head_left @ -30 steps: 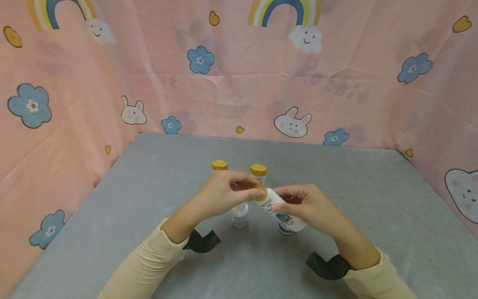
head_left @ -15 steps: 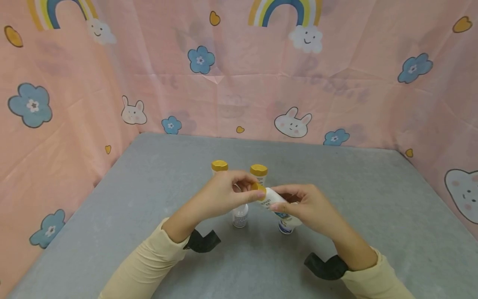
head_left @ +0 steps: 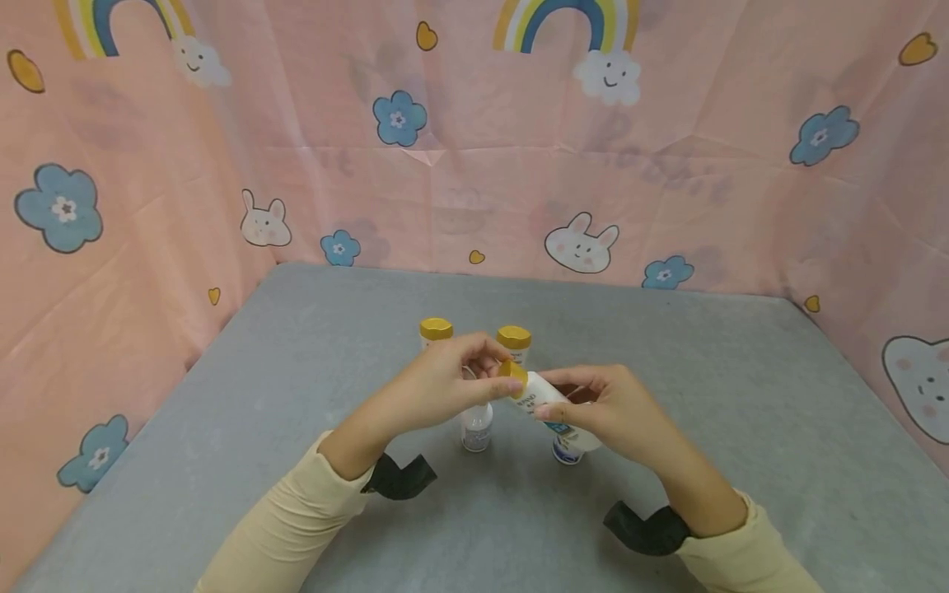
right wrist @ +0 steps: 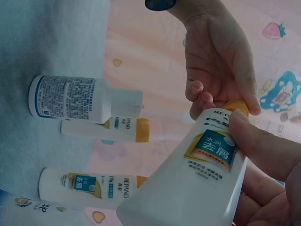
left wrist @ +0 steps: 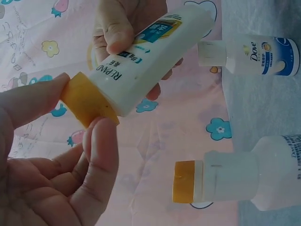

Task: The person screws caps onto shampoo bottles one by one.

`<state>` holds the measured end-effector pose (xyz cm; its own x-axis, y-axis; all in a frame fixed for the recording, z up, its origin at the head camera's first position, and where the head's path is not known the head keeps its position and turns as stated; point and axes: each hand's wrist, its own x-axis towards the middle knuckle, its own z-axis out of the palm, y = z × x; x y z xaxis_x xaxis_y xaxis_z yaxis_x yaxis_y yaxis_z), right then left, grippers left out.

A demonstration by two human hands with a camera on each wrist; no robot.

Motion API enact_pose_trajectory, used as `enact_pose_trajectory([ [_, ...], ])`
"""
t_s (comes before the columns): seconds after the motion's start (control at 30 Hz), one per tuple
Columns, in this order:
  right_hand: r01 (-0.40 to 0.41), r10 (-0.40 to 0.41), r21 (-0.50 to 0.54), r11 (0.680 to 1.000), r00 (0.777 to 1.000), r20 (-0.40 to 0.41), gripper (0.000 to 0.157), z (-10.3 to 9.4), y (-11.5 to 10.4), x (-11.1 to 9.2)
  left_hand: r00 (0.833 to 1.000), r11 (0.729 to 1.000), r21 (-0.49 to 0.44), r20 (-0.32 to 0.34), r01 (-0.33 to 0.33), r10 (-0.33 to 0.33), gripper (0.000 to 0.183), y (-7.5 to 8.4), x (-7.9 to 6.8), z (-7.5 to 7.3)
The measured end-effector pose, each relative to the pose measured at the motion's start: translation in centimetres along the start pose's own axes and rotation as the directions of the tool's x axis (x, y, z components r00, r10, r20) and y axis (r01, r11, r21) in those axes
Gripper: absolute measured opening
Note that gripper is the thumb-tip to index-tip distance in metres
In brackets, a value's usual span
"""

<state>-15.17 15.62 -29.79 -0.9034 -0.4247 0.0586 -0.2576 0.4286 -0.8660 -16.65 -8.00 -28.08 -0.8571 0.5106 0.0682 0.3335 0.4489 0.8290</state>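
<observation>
A white shampoo bottle (left wrist: 155, 61) with REPAND lettering and a teal label is held tilted above the table. My right hand (head_left: 619, 412) grips its body, the thumb lying on the label side. At the upper end of the bottle sits a yellow cap (left wrist: 89, 101), which my left hand (head_left: 433, 387) pinches between thumb and fingertips. Below the hands stand a white Dove bottle (head_left: 567, 450), partly covered by the held bottle, and a small bottle with fine print (head_left: 477, 429).
Farther back, two more yellow-capped bottles stand upright, the left one (head_left: 436, 329) and the right one (head_left: 514, 338), both partly hidden by the left hand. The grey table (head_left: 356, 527) ends at a pink patterned cloth (head_left: 474, 165) behind and at both sides.
The held bottle has turned in the right hand, and its label now faces a different way. The left fingers have shifted slightly on the cap. The standing bottles have stayed put.
</observation>
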Motion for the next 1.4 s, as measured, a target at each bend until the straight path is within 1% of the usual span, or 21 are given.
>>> enact_pose_trajectory([
  [0.17, 0.028, -0.029, 0.015, 0.999, 0.999, 0.027, 0.035, -0.35, 0.06, -0.18, 0.998, 0.997, 0.035, 0.012, -0.068, 0.068, 0.037, 0.02, -0.03, 0.09],
  [0.23, 0.031, -0.032, 0.019, 0.999, 0.999, 0.032, 0.034, -0.48, 0.02, -0.24, 0.996, 0.996, 0.040, 0.019, -0.085, 0.084, 0.037, 0.04, -0.04, 0.08],
  [0.3, 0.022, -0.023, 0.017, 1.000, 0.999, 0.029, 0.035, -0.53, -0.02, -0.25, 0.997, 0.996, 0.033, 0.016, -0.081, 0.081, 0.037, 0.02, -0.01, 0.08],
  [0.43, -0.010, 0.010, -0.005, 1.000, 1.000, 0.007, 0.036, -0.36, 0.00, -0.17, 0.999, 0.999, 0.009, 0.012, -0.037, 0.036, 0.035, -0.11, 0.06, 0.12],
  [0.53, 0.025, -0.026, -0.045, 0.999, 1.000, -0.013, 0.033, -0.19, 0.14, -0.13, 0.999, 0.999, 0.018, 0.023, -0.033, 0.032, 0.033, -0.10, 0.09, 0.20],
  [0.67, 0.099, -0.103, -0.096, 0.990, 0.994, -0.031, 0.029, -0.13, 0.28, -0.20, 0.997, 0.996, 0.044, 0.029, -0.079, 0.078, 0.032, 0.02, 0.08, 0.31],
  [0.73, 0.107, -0.110, -0.092, 0.990, 0.994, -0.022, 0.028, -0.20, 0.26, -0.25, 0.995, 0.993, 0.052, 0.030, -0.101, 0.100, 0.030, 0.08, 0.05, 0.32],
  [0.83, 0.098, -0.098, -0.062, 0.993, 0.995, 0.004, 0.030, -0.35, 0.15, -0.29, 0.993, 0.992, 0.052, 0.034, -0.118, 0.116, 0.028, 0.09, 0.03, 0.31],
  [0.9, 0.070, -0.070, -0.039, 0.997, 0.997, 0.014, 0.032, -0.38, 0.05, -0.26, 0.993, 0.992, 0.048, 0.032, -0.117, 0.115, 0.028, 0.03, 0.05, 0.27],
  [1.1, -0.013, 0.012, -0.042, 0.999, 1.000, -0.012, 0.037, -0.19, -0.13, -0.11, 0.996, 0.995, 0.038, 0.004, -0.094, 0.094, 0.035, -0.17, 0.08, 0.16],
  [1.2, -0.005, 0.003, -0.070, 0.998, 1.000, -0.027, 0.036, -0.11, -0.12, -0.14, 0.995, 0.994, 0.055, -0.008, -0.094, 0.095, 0.037, -0.11, 0.08, 0.23],
  [1.3, 0.023, -0.027, -0.102, 0.995, 0.999, -0.035, 0.033, -0.06, -0.04, -0.18, 0.994, 0.991, 0.081, -0.013, -0.103, 0.104, 0.037, -0.07, 0.12, 0.37],
  [1.4, 0.042, -0.043, -0.088, 0.995, 0.999, -0.017, 0.032, -0.09, -0.04, -0.17, 0.993, 0.989, 0.096, -0.011, -0.116, 0.118, 0.036, -0.16, 0.12, 0.42],
])
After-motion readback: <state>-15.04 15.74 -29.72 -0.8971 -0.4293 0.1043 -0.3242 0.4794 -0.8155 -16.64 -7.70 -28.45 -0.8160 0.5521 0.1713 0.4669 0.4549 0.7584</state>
